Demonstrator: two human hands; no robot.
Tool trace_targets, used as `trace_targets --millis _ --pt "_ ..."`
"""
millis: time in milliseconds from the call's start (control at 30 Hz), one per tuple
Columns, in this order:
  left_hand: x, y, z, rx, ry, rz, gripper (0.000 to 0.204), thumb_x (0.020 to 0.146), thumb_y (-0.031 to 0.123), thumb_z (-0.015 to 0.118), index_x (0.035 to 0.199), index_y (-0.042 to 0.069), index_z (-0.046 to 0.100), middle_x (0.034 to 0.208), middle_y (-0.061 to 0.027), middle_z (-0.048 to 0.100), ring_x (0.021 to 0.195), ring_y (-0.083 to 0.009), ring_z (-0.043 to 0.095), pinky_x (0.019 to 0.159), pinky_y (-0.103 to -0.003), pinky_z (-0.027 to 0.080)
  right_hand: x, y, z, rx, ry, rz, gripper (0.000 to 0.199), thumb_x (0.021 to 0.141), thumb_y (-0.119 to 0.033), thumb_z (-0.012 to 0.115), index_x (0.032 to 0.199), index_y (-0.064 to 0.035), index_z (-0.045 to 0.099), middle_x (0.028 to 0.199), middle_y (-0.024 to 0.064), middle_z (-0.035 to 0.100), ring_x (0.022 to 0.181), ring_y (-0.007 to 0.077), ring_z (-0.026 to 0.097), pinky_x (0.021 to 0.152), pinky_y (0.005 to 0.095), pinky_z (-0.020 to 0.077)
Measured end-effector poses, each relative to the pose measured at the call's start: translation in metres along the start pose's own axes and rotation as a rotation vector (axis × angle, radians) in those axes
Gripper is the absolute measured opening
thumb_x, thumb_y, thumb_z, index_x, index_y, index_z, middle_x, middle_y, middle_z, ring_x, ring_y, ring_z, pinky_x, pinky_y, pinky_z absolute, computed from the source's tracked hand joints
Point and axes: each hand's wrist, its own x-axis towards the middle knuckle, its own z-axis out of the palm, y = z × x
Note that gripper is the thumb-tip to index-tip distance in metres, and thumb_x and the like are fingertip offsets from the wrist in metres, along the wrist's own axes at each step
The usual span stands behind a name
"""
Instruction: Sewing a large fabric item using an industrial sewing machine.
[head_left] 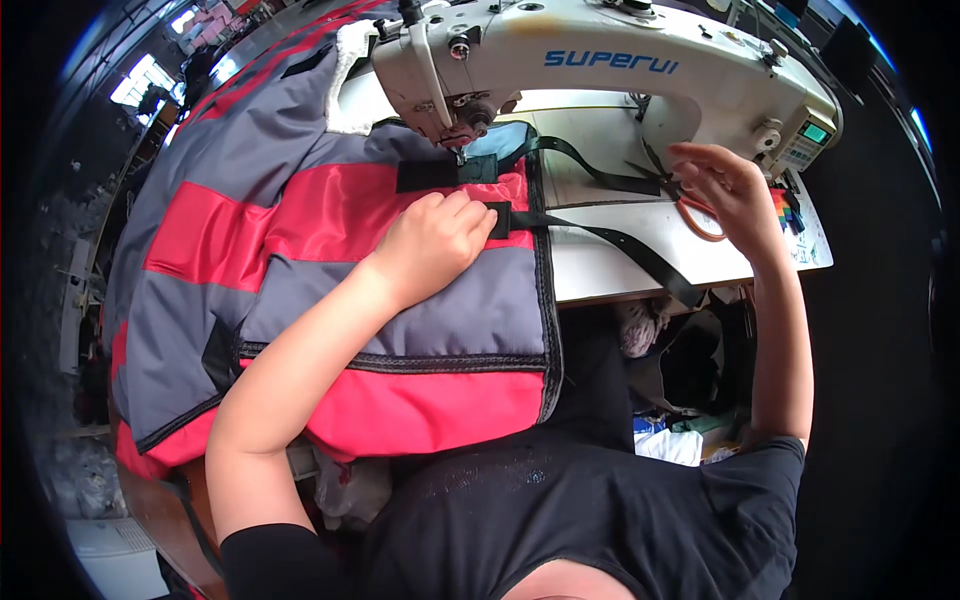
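A grey and red padded fabric piece (420,300) with black binding lies under the needle area of a white sewing machine (600,60). My left hand (432,245) is closed on top of it, fingertips at the end of a black strap (620,243). A second black strap (570,150) runs from a black patch (430,176) near the presser foot. On the right, my right hand (728,190) is raised with fingers parted and bent. Just beside its fingers are scissors with orange handles (697,222); I see no firm hold on them.
The white sewing table (620,270) ends just in front of my body. A small control panel (805,140) is on the machine's right end. Rainbow-coloured items (785,208) stand at the table's right. White cloth (668,445) and other items lie below the table.
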Motion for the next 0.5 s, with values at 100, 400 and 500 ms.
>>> trace_targets --millis 100,400,500 --pt "0.011 -0.003 -0.006 0.003 -0.056 0.074 0.007 0.081 0.013 0.063 0.080 0.008 0.067 0.075 -0.0003 0.055 0.074 -0.0170 0.055 0.064 -0.029 0.044 -0.012 -0.014 0.035 -0.187 -0.122 -0.202 0.029 0.086 -0.010 0.071 0.115 -0.0055 0.068 0.103 0.0064 0.070 0.094 0.0164 0.065 0.084 0.0308 0.0520" --pt "0.014 -0.003 -0.016 -0.087 -0.202 0.129 0.024 0.080 0.012 0.063 0.102 0.004 0.069 0.088 -0.0017 0.060 0.084 -0.0170 0.057 0.069 -0.031 0.047 -0.016 0.013 0.106 -0.737 0.056 -0.664 0.024 0.072 -0.009 0.063 0.096 -0.0131 0.068 0.093 0.0033 0.061 0.090 0.0225 0.059 0.079 0.0379 0.0469" --pt "0.008 0.002 -0.011 -0.140 -0.135 0.033 0.025 0.080 0.012 0.062 0.103 0.008 0.070 0.083 -0.0006 0.058 0.080 -0.0176 0.057 0.068 -0.031 0.047 -0.013 0.020 0.095 -0.766 0.022 -0.791 0.018 0.072 -0.014 0.065 0.089 -0.0122 0.070 0.092 0.0011 0.062 0.089 0.0208 0.059 0.079 0.0360 0.0459"
